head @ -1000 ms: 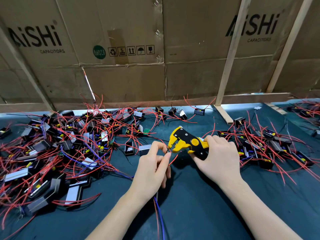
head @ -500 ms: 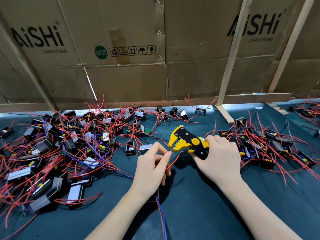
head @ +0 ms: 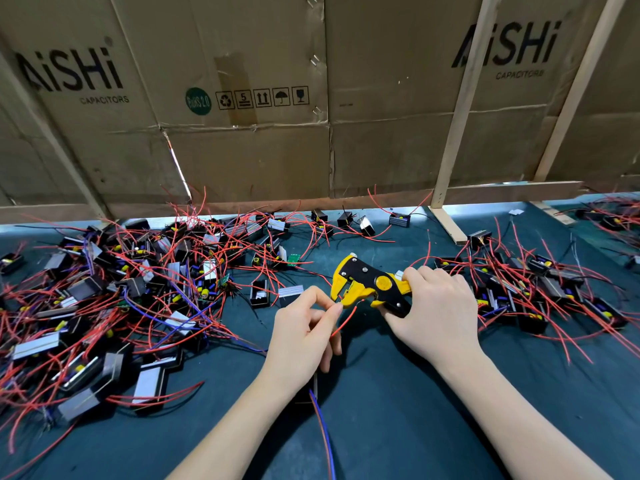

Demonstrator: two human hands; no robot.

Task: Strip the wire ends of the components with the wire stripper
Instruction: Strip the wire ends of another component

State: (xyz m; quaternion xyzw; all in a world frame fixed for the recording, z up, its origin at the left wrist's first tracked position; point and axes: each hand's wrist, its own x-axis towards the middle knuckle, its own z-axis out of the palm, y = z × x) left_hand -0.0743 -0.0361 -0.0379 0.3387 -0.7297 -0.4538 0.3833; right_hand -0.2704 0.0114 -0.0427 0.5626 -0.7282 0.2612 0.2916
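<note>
Big heap of components [head: 114, 299] on the left of the green mat [head: 398, 427], little black boxes with red leads everywhere, way too tangled to count. A few loose ones sit at the far edge by the cardboard wall [head: 242, 157].

Middle of the mat: left hand [head: 301, 330] has thumb and forefinger pinched together on one red wire [head: 346, 318] near its tip, with the tip right at the stripper's mouth. That wire looks thin and floppy, weighs nothing, so I'd say gripping close to the end is the way to go or it'll just bend away from the blades.

Right hand [head: 436, 313] is wrapped around the handles of the one wire stripper [head: 367, 285], yellow and black, rigid, mouth pointing left.

Far right there's a second, smaller pile [head: 540, 289], also uncountable. Two hands, one tool.
</note>
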